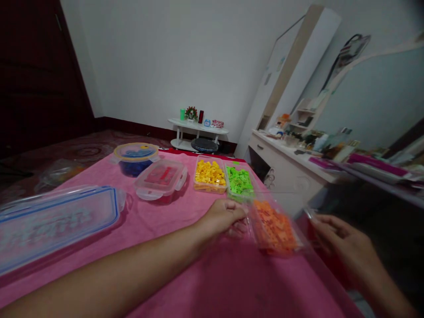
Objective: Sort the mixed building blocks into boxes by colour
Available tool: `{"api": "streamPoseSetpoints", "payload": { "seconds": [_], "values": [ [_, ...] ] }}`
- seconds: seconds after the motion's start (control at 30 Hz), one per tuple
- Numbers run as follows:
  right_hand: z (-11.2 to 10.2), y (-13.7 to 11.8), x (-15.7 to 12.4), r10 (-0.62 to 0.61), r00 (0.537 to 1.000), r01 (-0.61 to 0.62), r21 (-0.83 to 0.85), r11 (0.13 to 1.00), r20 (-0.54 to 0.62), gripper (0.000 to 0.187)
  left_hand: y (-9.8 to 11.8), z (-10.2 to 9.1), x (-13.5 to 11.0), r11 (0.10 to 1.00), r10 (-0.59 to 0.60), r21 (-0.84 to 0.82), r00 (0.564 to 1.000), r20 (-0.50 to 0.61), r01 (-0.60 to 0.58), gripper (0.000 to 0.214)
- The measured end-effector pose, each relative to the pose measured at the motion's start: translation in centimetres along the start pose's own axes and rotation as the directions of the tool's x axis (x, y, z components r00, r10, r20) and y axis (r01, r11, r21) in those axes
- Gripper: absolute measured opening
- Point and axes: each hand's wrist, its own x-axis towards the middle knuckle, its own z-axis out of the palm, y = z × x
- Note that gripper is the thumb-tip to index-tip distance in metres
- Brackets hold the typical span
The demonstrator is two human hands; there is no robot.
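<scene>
My left hand (pixel 230 217) is closed on the near-left edge of a clear plastic container (pixel 252 227) filled with small orange pieces (pixel 275 226), which look like toy bricks. To the right, past the table's edge, my right hand (pixel 342 236) pinches the edge of what looks like a clear lid (pixel 300 204). Motion blur and see-through plastic hide whether lid and container are joined. Just behind stand two more clear containers, one of green pieces (pixel 240 180) and one of yellow pieces (pixel 210 173).
A pink cloth (pixel 155 247) covers the table. On its left are a blue-rimmed lidded box (pixel 114 207), a clip-lid box with red contents (pixel 161 176) and a round blue-filled tub (pixel 134 165). A white dresser (pixel 291 163) stands at right, a low shelf (pixel 198 126) behind.
</scene>
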Motion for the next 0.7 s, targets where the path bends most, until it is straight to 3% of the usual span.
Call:
{"api": "streamPoseSetpoints", "payload": {
  "seconds": [0.1, 0.17, 0.27, 0.33, 0.4, 0.47, 0.53, 0.6, 0.7],
  "values": [
    [-0.9, 1.8, 0.2, 0.122, 0.989, -0.118, -0.059, 0.991, 0.084, 0.034, -0.1, 1.2, 3.1, 0.998, 0.067, -0.011, 0.991, -0.117, -0.068, 0.021],
    [-1.0, 2.7, -0.5, 0.190, 0.971, -0.193, 0.012, 0.981, 0.148, 0.033, 0.1, 1.6, 4.6, 0.993, 0.112, -0.008, 0.975, -0.191, -0.115, 0.017],
    [-0.5, 3.8, -2.2, 0.260, 0.950, -0.298, 0.247, 0.922, 0.175, 0.030, -0.2, 1.9, 6.3, 0.987, 0.151, -0.022, 0.974, -0.168, -0.157, 0.022],
    [0.1, 4.2, -3.1, 0.299, 0.944, -0.329, 0.366, 0.870, 0.138, 0.030, -1.1, 2.1, 7.1, 0.989, 0.146, 0.005, 0.983, -0.107, -0.146, 0.043],
    [0.6, 4.2, -3.7, 0.317, 0.940, -0.341, 0.423, 0.840, 0.128, 0.029, -2.3, 2.1, 7.8, 0.984, 0.151, 0.106, 0.986, -0.071, -0.143, 0.065],
    [0.8, 4.0, -4.2, 0.311, 0.940, -0.342, 0.435, 0.833, 0.143, 0.027, -3.3, 2.0, 8.6, 0.932, 0.247, 0.293, 0.966, -0.080, -0.214, 0.073],
    [0.9, 3.7, -4.5, 0.288, 0.947, -0.320, 0.441, 0.839, 0.141, 0.026, -3.8, 1.7, 9.4, 0.823, 0.388, 0.479, 0.918, -0.084, -0.304, 0.069],
    [0.8, 3.4, -4.7, 0.275, 0.953, -0.304, 0.436, 0.847, 0.129, 0.027, -3.9, 1.5, 10.2, 0.745, 0.451, 0.581, 0.889, -0.075, -0.329, 0.063],
    [0.7, 3.5, -5.1, 0.275, 0.951, -0.308, 0.428, 0.850, 0.140, 0.028, -3.8, 1.5, 11.5, 0.735, 0.419, 0.609, 0.906, -0.064, -0.297, 0.056]
  ]
}}
